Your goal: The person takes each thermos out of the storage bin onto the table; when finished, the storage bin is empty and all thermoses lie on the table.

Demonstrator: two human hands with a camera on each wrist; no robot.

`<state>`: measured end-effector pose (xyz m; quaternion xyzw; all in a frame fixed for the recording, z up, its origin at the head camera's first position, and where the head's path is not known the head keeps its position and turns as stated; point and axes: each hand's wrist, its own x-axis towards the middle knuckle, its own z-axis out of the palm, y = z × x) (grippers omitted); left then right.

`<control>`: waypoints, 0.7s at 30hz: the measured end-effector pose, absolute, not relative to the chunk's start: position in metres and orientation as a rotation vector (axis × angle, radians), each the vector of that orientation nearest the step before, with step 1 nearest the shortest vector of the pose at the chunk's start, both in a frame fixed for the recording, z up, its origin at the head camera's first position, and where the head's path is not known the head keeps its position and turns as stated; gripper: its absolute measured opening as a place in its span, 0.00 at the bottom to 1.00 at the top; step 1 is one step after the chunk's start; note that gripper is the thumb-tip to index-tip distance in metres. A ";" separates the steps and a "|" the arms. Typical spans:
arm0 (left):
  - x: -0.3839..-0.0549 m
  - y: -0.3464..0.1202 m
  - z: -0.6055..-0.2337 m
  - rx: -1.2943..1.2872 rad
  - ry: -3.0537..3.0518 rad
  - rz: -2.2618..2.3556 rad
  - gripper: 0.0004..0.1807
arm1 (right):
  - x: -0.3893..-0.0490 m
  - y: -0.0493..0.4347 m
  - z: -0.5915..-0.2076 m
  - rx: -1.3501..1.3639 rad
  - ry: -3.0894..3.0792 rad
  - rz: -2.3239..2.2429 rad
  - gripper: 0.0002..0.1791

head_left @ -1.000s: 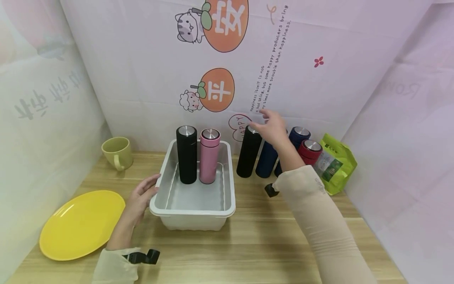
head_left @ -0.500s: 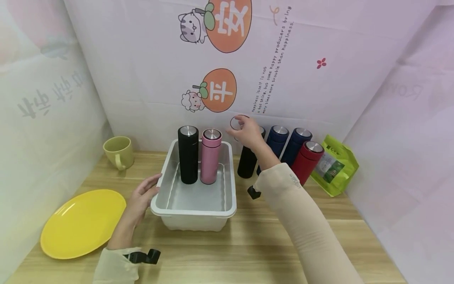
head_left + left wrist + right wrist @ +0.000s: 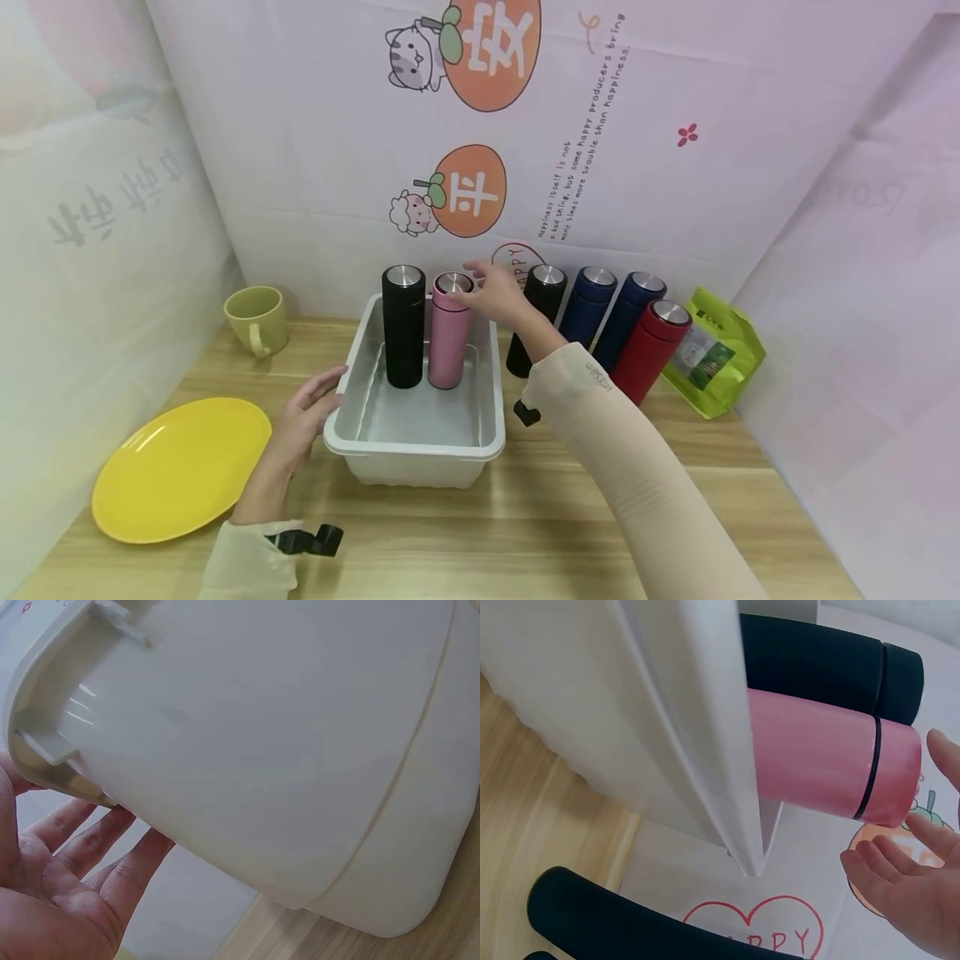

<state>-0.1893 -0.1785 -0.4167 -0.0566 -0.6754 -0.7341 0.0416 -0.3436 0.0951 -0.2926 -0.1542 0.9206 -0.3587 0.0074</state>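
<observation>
A light grey plastic bin [image 3: 416, 450] holds a black thermos [image 3: 404, 333] and a pink thermos [image 3: 447, 346], both standing upright at its back. My right hand [image 3: 498, 296] is at the pink thermos's lid, thumb and fingers spread on either side of it. In the right wrist view, the fingertips are right by the pink lid [image 3: 896, 772] and the fingers are not closed round it. My left hand [image 3: 300, 417] rests against the bin's left side. Its extended fingers [image 3: 135, 870] touch the outer wall below the rim, as the left wrist view shows.
Right of the bin stand another black thermos [image 3: 546, 292], two blue thermoses [image 3: 588, 308] and a red thermos [image 3: 651, 350]. A green pouch [image 3: 716, 354] leans at the far right. On the left are a green mug [image 3: 257, 321] and a yellow plate [image 3: 180, 471]. A printed cloth wall [image 3: 322, 167] rises behind.
My right hand has moved left, from above the thermoses on the right to the pink thermos's lid. The left hand stays at the bin, and the thermoses keep their places.
</observation>
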 end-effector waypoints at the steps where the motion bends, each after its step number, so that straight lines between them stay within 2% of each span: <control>1: -0.189 -0.178 -0.417 -0.175 -2.067 -2.248 0.26 | -0.343 0.094 -0.293 -0.489 2.881 -1.107 0.39; 8: -0.190 -0.179 -0.415 -0.175 -2.093 -2.236 0.26 | -0.346 0.086 -0.297 -0.539 2.911 -1.073 0.41; 21: -0.190 -0.180 -0.416 -0.163 -2.111 -2.238 0.26 | -0.342 0.079 -0.311 -0.479 2.994 -1.183 0.35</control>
